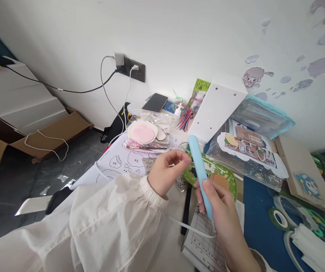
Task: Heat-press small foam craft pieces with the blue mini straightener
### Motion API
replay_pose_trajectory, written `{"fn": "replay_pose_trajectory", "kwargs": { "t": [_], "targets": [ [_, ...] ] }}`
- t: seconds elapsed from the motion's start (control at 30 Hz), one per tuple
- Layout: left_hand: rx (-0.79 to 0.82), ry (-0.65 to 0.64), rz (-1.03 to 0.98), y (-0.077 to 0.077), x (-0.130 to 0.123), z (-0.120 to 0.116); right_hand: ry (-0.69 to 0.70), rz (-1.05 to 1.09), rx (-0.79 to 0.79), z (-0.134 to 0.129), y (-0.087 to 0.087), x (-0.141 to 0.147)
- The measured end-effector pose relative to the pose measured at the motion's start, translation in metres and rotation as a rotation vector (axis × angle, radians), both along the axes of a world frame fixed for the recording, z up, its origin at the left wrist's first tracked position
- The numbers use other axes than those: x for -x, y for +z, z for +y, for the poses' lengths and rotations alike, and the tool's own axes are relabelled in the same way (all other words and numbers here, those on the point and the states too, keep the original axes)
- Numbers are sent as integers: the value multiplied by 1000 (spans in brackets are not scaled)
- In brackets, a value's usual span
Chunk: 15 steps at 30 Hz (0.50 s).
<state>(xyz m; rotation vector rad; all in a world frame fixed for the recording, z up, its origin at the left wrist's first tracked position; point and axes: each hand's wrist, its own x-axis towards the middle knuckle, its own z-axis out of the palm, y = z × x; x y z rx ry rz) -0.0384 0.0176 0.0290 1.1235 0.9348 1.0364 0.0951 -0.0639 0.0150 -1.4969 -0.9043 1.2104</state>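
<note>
1. The light blue stick [198, 160] is held just right of the centre of the frame, above the near part of the green plate [231, 174]. Its long axis is slanted steeply: the rounded upper end is pointed toward the top of the frame and slightly left, the lower end toward the bottom and slightly right.
2. The lower part of the stick is gripped by the right hand [221, 204], with the thumb laid along the near side and the fingers curled around it. The upper part is left uncovered.
3. The left hand [166, 172] is placed to the left of the stick, with its thumb and forefinger closed together. These tips are brought just beside the stick's uncovered middle; whether it is touched, or whether anything tiny is pinched, cannot be told.
4. The stick is thus flanked by both hands: the lower part is enclosed by the right one, while the middle is approached from the left by the other.
5. A white cord [192, 227] is seen below, near the stick's lower end; whether they are joined cannot be told. The white keyboard [204, 236] is partly covered by the right forearm.
</note>
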Motion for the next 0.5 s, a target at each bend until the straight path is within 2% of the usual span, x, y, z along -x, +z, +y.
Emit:
{"fn": "replay_pose_trajectory", "kwargs": {
  "t": [0.5],
  "targets": [
    [87,-23,-72,3,-1,-1,-16,-26,-24,1,-1,4]
  ]
}}
